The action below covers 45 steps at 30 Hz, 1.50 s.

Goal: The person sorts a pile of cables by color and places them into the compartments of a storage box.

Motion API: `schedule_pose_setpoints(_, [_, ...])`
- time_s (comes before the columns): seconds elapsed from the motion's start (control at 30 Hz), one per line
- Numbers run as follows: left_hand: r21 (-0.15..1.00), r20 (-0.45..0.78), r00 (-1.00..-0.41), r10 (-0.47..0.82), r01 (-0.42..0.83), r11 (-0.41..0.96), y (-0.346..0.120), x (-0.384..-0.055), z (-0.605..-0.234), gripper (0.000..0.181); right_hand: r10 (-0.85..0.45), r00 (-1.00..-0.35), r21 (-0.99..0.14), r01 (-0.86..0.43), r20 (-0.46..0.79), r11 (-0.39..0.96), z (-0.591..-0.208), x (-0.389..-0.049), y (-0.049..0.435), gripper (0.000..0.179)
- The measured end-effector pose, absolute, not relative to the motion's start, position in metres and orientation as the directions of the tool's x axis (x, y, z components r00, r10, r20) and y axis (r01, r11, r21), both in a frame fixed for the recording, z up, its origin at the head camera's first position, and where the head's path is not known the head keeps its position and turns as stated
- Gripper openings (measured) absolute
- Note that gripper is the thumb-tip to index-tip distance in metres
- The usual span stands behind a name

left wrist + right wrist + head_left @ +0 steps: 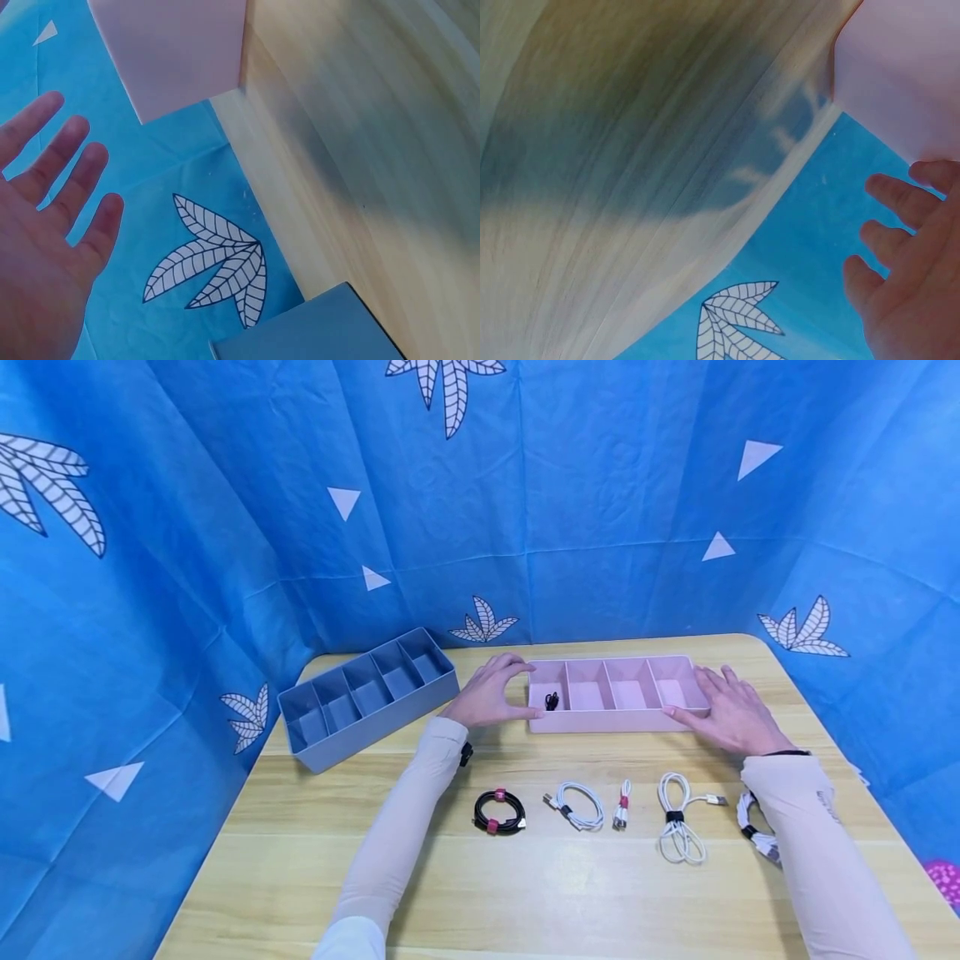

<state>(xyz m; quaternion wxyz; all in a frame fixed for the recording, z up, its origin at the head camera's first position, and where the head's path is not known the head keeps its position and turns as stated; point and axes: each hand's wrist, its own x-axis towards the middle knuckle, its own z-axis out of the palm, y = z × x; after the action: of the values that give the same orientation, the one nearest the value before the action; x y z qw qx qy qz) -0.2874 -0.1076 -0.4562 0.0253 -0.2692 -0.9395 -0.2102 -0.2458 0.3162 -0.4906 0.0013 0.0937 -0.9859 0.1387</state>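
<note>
A pink divided box (615,721) lies near the back of the table, with a small black cable (552,701) in its leftmost compartment. At the box's left end is my left hand (491,695), thumb by the front corner and index finger by the back corner. Its other fingers (88,171) are spread and apart from the box in the left wrist view. My right hand (731,710) is at the opposite end, thumb at the front rim and fingers along the end wall. In the right wrist view, its fingertips (881,187) are loosely bent beside the pink wall.
A grey-blue divided box (375,714) stands angled at the back left. In front lie a black coiled cable (499,812) and white cables: a coil (581,806), a short one (622,806), a long bundle (678,827), and one (757,828) partly behind my right sleeve.
</note>
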Motion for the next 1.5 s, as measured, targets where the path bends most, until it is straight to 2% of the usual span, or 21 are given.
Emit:
schedule_pose_setpoints(0.17, [0.388, 0.158, -0.848, 0.506, 0.524, 0.758, -0.111, -0.281, -0.453, 0.089, -0.186, -0.982, -0.263, -0.187, 0.027, 0.947, -0.491, -0.247, 0.315, 0.104])
schedule_pose_setpoints(0.8, [0.361, 0.174, -0.849, 0.5, 0.527, 0.769, -0.132, -0.26, -0.451, 0.093, -0.191, -0.981, -0.272, -0.193, 0.033, 0.943, -0.487, -0.245, 0.313, 0.104])
schedule_pose_setpoints(1.0, [0.405, 0.167, -0.855, 0.491, 0.514, 0.756, -0.14, -0.251, -0.452, 0.089, -0.189, -0.981, -0.268, -0.195, 0.048, 0.943, -0.487, -0.244, 0.314, 0.103])
schedule_pose_setpoints(1.5, [0.393, 0.161, -0.859, 0.486, 0.507, 0.767, -0.16, -0.225, -0.461, 0.088, -0.19, -0.981, -0.261, -0.192, 0.036, 0.946, -0.49, -0.244, 0.315, 0.105])
